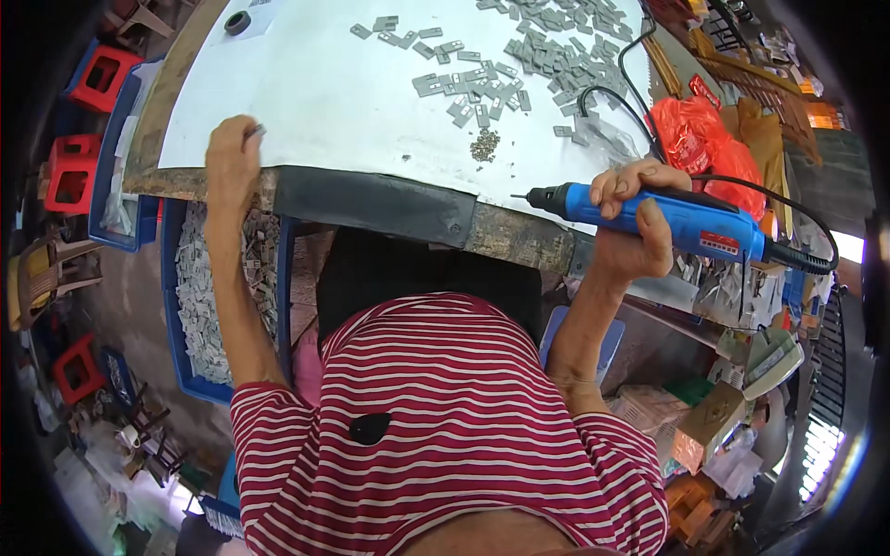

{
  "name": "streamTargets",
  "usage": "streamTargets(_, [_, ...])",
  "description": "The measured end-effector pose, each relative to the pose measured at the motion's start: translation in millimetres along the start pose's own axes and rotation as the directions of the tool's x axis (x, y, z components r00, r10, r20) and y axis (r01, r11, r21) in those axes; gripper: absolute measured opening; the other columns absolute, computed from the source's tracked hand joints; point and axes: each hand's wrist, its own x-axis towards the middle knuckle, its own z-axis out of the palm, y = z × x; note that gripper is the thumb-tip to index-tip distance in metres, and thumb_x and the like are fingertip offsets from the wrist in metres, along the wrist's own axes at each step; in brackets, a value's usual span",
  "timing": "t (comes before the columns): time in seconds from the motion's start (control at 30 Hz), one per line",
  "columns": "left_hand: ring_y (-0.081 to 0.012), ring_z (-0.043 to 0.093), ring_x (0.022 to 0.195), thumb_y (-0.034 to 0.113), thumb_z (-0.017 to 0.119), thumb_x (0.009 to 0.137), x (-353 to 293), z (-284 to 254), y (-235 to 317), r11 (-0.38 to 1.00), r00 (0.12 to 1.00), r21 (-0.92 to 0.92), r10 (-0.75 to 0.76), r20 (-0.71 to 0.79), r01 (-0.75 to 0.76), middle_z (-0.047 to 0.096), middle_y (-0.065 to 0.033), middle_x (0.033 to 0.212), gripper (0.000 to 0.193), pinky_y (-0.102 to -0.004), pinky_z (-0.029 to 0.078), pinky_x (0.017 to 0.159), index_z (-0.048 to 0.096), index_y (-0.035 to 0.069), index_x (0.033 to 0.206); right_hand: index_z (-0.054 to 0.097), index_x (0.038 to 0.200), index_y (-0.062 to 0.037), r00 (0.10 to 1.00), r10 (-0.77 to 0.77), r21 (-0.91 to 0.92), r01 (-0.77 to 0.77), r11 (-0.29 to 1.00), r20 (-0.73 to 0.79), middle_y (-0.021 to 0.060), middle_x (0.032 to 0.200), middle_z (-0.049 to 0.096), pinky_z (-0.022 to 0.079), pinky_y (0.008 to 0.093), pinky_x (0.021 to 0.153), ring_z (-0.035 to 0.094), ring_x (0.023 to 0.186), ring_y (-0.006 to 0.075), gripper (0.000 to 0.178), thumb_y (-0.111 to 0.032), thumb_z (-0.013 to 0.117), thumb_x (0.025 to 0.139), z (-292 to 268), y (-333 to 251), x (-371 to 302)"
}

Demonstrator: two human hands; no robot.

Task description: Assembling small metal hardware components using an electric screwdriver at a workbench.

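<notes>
The right hand (634,248) grips a blue electric screwdriver (709,227); the left hand (232,156) seemingly pinches a small grey piece (259,130), which a loose hold could drop off the table (306,102).

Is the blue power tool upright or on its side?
On its side: the right hand grips the blue power tool, its body seen lengthwise and its tip pointing left.
</notes>
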Motion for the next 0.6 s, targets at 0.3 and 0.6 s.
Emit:
streamTargets(0.3, [-0.0368, 0.054, 0.08, 0.002, 0.053, 0.074, -37.4, -53.1, -27.9, 0.969, 0.983, 0.22, -0.14, 0.116, 0.112, 0.056, -0.0205, 0.083, 0.011, -0.0418, 0.042, 0.071, 0.054, -0.002, 0.085, 0.045, 0.1, 0.0019, 0.999, 0.024, -0.039, -0.026, 0.999, -0.041, 0.0141, 0.077, 0.047, 0.041, 0.0359, 0.06, 0.047, 0.056, 0.0182, 0.031, -0.008, 0.052, 0.071, -15.2, -6.0, -6.8])
streamTargets(0.6, [-0.0304, 0.057, 0.079, 0.006, 0.052, 0.077, -23.3, -45.4, 38.3, 0.987, 0.991, 0.141, -0.091, 0.095, 0.077, 0.058, -0.0168, 0.088, 0.016, -0.0366, 0.045, 0.069, 0.057, 0.0, 0.092, 0.044, 0.1, 0.0021, 0.999, 0.028, 0.053, -0.027, 0.998, -0.024, 0.0161, 0.078, 0.05, 0.045, 0.0373, 0.06, 0.051, 0.059, 0.0187, 0.029, 0.001, 0.053, 0.073, -19.1, -7.9, -7.3])
